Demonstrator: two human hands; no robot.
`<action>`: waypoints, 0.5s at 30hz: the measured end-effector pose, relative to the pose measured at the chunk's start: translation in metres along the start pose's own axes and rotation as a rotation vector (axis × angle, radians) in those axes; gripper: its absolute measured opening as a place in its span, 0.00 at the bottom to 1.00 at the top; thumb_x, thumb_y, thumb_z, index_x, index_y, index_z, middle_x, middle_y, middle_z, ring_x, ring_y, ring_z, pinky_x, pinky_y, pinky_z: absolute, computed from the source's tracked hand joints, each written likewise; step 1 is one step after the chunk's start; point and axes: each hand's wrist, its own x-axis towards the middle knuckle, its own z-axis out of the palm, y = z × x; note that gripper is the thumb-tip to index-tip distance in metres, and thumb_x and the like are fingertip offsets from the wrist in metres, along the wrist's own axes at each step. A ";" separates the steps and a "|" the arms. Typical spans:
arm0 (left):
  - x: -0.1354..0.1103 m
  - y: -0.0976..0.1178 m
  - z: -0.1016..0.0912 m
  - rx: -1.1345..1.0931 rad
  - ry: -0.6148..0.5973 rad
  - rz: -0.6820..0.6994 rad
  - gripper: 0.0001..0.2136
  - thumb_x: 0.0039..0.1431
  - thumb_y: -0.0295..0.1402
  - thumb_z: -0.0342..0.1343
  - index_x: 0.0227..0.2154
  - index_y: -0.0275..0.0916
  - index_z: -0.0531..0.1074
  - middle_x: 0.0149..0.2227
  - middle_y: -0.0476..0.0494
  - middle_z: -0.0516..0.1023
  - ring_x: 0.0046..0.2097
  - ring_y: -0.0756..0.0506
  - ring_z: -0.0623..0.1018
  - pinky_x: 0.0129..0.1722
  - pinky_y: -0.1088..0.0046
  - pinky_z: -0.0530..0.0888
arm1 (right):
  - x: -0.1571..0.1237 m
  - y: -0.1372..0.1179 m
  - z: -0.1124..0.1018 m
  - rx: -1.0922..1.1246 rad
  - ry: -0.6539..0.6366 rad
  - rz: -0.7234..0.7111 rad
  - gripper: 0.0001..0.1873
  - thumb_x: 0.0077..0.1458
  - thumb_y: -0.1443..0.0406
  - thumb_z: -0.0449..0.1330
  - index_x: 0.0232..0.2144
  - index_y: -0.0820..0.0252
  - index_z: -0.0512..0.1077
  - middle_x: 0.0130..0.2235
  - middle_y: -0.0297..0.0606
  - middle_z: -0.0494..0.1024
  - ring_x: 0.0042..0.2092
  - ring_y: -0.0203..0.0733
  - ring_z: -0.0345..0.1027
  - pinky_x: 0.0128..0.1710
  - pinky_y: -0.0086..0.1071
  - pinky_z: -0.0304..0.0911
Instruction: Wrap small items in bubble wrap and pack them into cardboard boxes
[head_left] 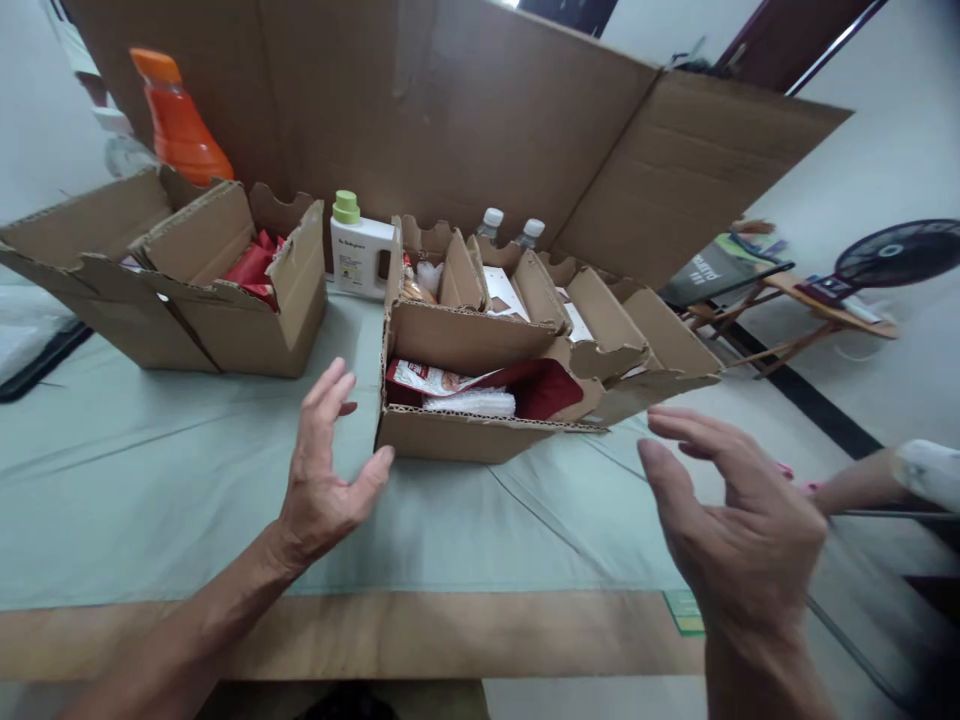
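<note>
My left hand [325, 470] hovers over the cloth, fingers and thumb apart, holding nothing; its thumb is close to the near left corner of a cardboard box [457, 437]. On the right, my right hand [739, 500] is raised with thumb and fingers spread, also holding nothing, off the box's right end. The box's front compartment has a dark red item [551, 388], a printed packet [427, 377] and a clear plastic-wrapped bundle [472, 403]. Behind it, smaller compartments contain white cards or boxes [504, 292] and a bagged orange-brown item [416, 290].
A second cardboard box [232, 335] with red wrapping [255, 265] stands at left. Behind are an orange bottle [184, 130], a white bottle with green cap [360, 250] and a tall cardboard panel [450, 110]. A fan [892, 252] and another person's limb [862, 482] appear at right.
</note>
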 end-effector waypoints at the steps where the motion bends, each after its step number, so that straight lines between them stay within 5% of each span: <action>1: -0.001 -0.003 0.001 -0.034 -0.017 -0.091 0.39 0.59 0.33 0.63 0.71 0.51 0.54 0.73 0.36 0.57 0.69 0.33 0.66 0.62 0.51 0.73 | -0.009 0.009 0.000 0.046 -0.002 0.094 0.11 0.64 0.59 0.62 0.46 0.54 0.78 0.46 0.42 0.83 0.47 0.50 0.78 0.50 0.46 0.72; 6: -0.003 -0.009 0.014 -0.185 -0.168 -0.466 0.41 0.57 0.39 0.64 0.71 0.46 0.53 0.71 0.34 0.61 0.69 0.32 0.64 0.66 0.45 0.66 | -0.029 0.039 0.052 0.411 -0.348 0.340 0.31 0.56 0.51 0.66 0.58 0.55 0.70 0.57 0.48 0.78 0.54 0.53 0.75 0.45 0.44 0.75; 10: 0.002 0.000 0.030 -0.303 -0.233 -0.513 0.42 0.53 0.40 0.64 0.69 0.42 0.55 0.67 0.32 0.65 0.67 0.32 0.66 0.66 0.47 0.66 | -0.030 0.035 0.091 0.561 -0.440 0.381 0.27 0.54 0.47 0.64 0.48 0.59 0.74 0.50 0.49 0.81 0.49 0.54 0.76 0.45 0.45 0.74; 15: -0.039 0.016 0.011 -0.297 -0.243 -0.549 0.35 0.53 0.43 0.65 0.63 0.40 0.63 0.63 0.34 0.71 0.66 0.33 0.69 0.67 0.50 0.65 | -0.079 0.006 0.060 0.388 -0.400 0.363 0.18 0.58 0.49 0.61 0.35 0.58 0.75 0.35 0.45 0.81 0.36 0.50 0.74 0.35 0.41 0.71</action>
